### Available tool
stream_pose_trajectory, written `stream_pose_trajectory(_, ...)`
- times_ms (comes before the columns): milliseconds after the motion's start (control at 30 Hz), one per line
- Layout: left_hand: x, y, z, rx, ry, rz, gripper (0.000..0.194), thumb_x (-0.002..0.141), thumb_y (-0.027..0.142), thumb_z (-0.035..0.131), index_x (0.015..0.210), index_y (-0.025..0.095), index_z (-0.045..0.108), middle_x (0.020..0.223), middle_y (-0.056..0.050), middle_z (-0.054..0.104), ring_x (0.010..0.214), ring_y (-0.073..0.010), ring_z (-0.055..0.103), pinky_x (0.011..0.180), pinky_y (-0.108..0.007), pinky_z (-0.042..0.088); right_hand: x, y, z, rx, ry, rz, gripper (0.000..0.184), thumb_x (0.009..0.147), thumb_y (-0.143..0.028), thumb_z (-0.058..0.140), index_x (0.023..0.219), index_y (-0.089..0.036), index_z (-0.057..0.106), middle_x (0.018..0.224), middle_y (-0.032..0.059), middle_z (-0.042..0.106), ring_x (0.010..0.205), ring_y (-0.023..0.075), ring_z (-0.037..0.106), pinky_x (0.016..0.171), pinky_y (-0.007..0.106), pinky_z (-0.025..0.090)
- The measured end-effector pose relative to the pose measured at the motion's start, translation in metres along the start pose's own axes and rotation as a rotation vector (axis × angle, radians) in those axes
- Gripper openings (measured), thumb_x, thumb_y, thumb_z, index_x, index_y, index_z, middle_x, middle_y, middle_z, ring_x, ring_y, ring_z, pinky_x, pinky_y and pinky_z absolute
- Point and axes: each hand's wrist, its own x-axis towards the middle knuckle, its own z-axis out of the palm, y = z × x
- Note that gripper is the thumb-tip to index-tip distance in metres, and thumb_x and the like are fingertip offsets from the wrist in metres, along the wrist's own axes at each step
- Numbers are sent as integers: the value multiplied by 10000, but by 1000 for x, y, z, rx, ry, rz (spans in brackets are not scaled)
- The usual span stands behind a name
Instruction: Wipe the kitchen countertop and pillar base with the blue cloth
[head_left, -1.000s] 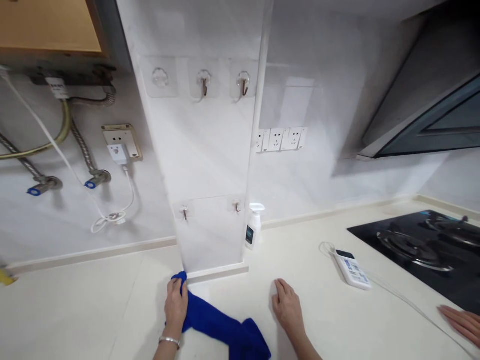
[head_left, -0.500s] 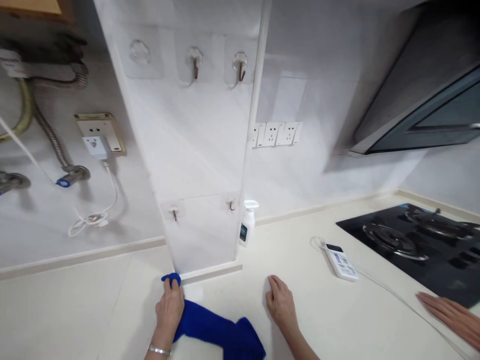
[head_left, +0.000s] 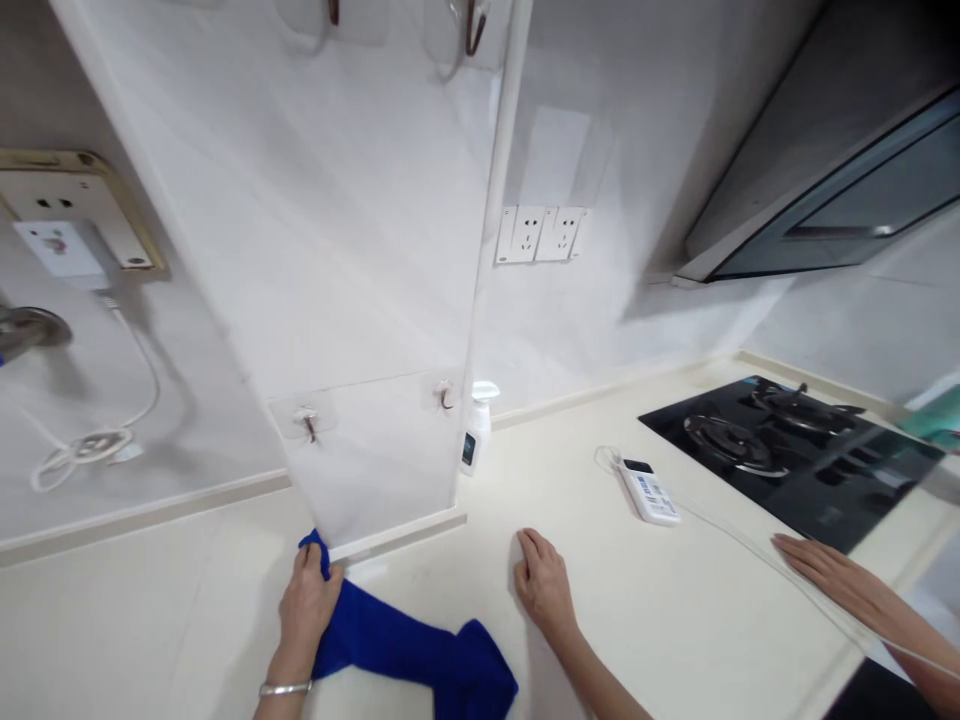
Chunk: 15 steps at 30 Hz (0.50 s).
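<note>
My left hand (head_left: pixel 306 600), a silver bangle on its wrist, is closed on the upper end of a blue cloth (head_left: pixel 390 630). It grips the cloth at the left front corner of the white wall column (head_left: pixel 375 280). The rest of the cloth trails right over the pale countertop (head_left: pixel 247 600), folded at its far end. Resting on the counter to the right of the cloth is my right hand (head_left: pixel 546 585), its fingers curled together. Nothing shows in it, though its palm side is hidden.
A white spray bottle (head_left: pixel 477 430) stands behind the column's right edge. Farther right lie a white power bank (head_left: pixel 649 493) with a cable and a black gas hob (head_left: pixel 787 440). Another person's hand (head_left: pixel 825 570) rests flat near the hob. Small hooks (head_left: pixel 307 420) stick out from the column.
The view has tilted down and come closer to the column. My left hand keeps its hold on the cloth, slightly farther left at the corner. My right hand stays on the counter.
</note>
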Motion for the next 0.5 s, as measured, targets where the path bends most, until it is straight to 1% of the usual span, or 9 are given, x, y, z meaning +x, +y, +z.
stream_pose_trajectory(100, 0, -7, 3, -3, 35, 15, 497, 928, 348, 371, 1343, 103, 495, 1457, -194, 512, 1265, -279, 575, 1012, -402, 513, -2, 2, 4, 11, 2, -1, 463, 843, -148, 438, 1291, -170, 550, 1317, 141, 588, 1226, 267, 528, 951, 430, 488)
stream_pose_trajectory(233, -5, -12, 1, 55, 53, 63, 457, 927, 276, 374, 1309, 98, 552, 1390, -180, 591, 1263, -236, 590, 1051, -345, 491, -4, 4, 11, 21, 26, 0, 448, 849, -155, 426, 1274, -178, 565, 1313, 138, 595, 1220, 269, 539, 949, 430, 488)
stream_pose_trajectory(333, -14, -14, -3, 93, 42, 89, 444, 924, 222, 362, 1297, 106, 571, 1362, -172, 621, 1220, -227, 622, 1017, -332, 508, -4, 3, 13, 30, 48, -4, 436, 849, -160, 430, 1260, -163, 578, 1300, 149, 603, 1214, 273, 546, 948, 427, 491)
stream_pose_trajectory(500, -34, -9, -11, 148, 68, 114, 444, 909, 184, 390, 1315, 170, 569, 1341, -147, 639, 1125, -212, 669, 937, -318, 536, -4, 3, 14, 34, 60, -14, 432, 859, -172, 420, 1261, -160, 578, 1282, 159, 614, 1205, 281, 551, 938, 445, 501)
